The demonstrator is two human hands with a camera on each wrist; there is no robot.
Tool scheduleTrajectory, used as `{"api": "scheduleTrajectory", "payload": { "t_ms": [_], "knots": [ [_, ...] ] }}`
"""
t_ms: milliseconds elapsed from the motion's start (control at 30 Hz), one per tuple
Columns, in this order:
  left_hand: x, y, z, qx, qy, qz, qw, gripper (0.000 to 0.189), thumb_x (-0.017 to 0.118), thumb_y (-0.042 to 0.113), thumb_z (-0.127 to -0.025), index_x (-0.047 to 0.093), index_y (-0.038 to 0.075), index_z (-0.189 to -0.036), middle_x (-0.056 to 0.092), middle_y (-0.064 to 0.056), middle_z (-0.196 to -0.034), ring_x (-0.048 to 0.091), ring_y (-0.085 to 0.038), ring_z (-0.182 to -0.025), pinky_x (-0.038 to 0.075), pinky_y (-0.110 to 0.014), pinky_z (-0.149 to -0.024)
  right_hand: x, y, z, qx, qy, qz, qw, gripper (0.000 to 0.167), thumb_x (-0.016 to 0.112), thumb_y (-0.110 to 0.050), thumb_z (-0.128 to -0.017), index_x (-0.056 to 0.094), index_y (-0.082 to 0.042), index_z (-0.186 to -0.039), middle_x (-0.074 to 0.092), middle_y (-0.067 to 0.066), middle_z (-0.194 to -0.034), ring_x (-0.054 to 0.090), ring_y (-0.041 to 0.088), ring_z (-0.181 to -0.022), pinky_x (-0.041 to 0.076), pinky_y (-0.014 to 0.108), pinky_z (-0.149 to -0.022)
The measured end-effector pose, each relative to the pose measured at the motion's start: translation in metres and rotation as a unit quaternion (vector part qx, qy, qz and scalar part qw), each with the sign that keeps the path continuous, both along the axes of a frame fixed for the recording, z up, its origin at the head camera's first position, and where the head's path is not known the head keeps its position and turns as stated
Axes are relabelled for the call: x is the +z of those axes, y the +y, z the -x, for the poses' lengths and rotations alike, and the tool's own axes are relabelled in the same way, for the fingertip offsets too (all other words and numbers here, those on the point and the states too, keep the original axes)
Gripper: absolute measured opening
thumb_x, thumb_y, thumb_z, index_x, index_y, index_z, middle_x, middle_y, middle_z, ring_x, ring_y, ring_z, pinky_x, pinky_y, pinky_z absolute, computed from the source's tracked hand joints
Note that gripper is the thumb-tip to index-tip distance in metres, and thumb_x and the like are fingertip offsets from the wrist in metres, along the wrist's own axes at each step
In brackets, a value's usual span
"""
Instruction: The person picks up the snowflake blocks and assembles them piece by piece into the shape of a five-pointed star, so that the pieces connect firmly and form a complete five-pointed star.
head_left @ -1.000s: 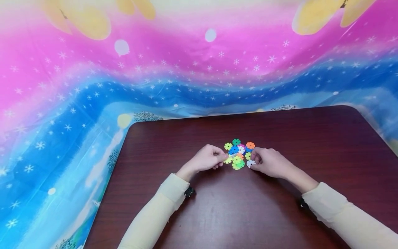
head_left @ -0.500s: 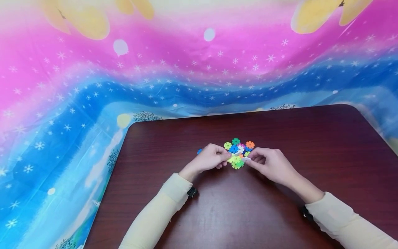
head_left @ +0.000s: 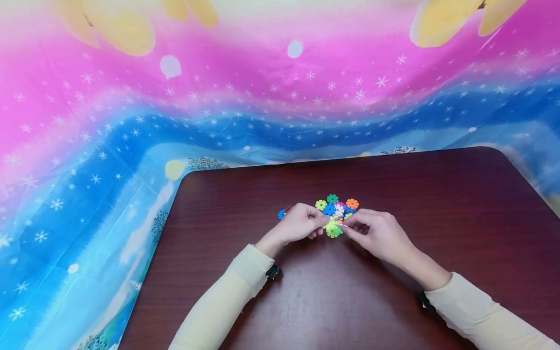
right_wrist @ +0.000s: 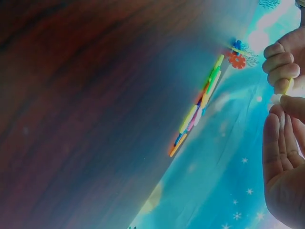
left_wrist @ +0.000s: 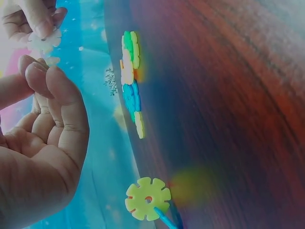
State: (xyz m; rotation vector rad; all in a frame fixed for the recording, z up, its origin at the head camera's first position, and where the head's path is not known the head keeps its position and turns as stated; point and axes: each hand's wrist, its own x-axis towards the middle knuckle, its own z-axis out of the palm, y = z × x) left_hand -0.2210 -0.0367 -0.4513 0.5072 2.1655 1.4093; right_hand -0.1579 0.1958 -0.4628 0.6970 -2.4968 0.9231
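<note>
My left hand (head_left: 302, 222) pinches a yellow notched disc (right_wrist: 288, 86) between thumb and fingers, seen edge-on in the right wrist view. In my right hand (head_left: 385, 236), a white notched disc (left_wrist: 45, 42) is pinched by its rim. The two discs are held close together, edge towards edge, in front of the pile of loose notched discs (head_left: 332, 199). That pile has green, yellow, blue, orange, pink and white pieces, and both hands overlap it in the head view. Fingertips hide part of each held disc.
Left of the pile, a joined group of notched discs stands on the table, with a yellow disc (left_wrist: 138, 202), a red disc (right_wrist: 237, 60) and a blue disc (head_left: 281, 214). The brown table (head_left: 245, 189) has a rounded far edge against a colourful cloth backdrop (head_left: 245, 73).
My right hand has lifted the white disc from the pile's right side and carried it left towards the left hand's disc. The left hand has shifted slightly right, uncovering the joined discs behind it.
</note>
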Motion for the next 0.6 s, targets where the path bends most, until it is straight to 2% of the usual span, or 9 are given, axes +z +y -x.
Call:
{"api": "scheduleTrajectory", "payload": {
  "t_ms": [333, 500, 600],
  "knots": [
    [-0.0011, 0.0037, -0.0042, -0.007, 0.017, -0.002, 0.9998, 0.034, 0.068, 0.025, -0.102, 0.077, -0.004, -0.087, 0.069, -0.007, -0.072, 0.062, -0.014, -0.059, 0.06, -0.045, -0.069, -0.0004, -0.0027, -0.0015, 0.003, 0.012, -0.003, 0.9999, 0.021, 0.092, -0.009, -0.076, 0.078, -0.019, -0.087, 0.067, -0.014, -0.079, 0.06, -0.003, -0.068, 0.057, 0.027, -0.061],
    [0.0012, 0.0046, -0.0068, -0.007, 0.037, 0.011, 0.9992, 0.032, 0.068, 0.025, -0.103, 0.078, 0.0, -0.086, 0.071, -0.005, -0.072, 0.064, -0.015, -0.062, 0.057, -0.031, -0.061, 0.0007, -0.0041, -0.0026, 0.007, 0.013, -0.003, 0.9999, 0.02, 0.092, -0.008, -0.076, 0.079, -0.018, -0.089, 0.069, -0.013, -0.08, 0.061, -0.002, -0.068, 0.057, 0.028, -0.061],
    [0.0002, 0.0054, -0.0078, -0.002, 0.045, 0.017, 0.9988, 0.032, 0.068, 0.026, -0.103, 0.079, 0.002, -0.085, 0.071, -0.003, -0.072, 0.065, -0.015, -0.062, 0.054, -0.029, -0.059, 0.0002, -0.0045, -0.0026, 0.005, 0.014, -0.005, 0.9999, 0.02, 0.092, -0.009, -0.077, 0.079, -0.017, -0.09, 0.069, -0.013, -0.08, 0.061, -0.002, -0.068, 0.057, 0.028, -0.061]
  ]
}}
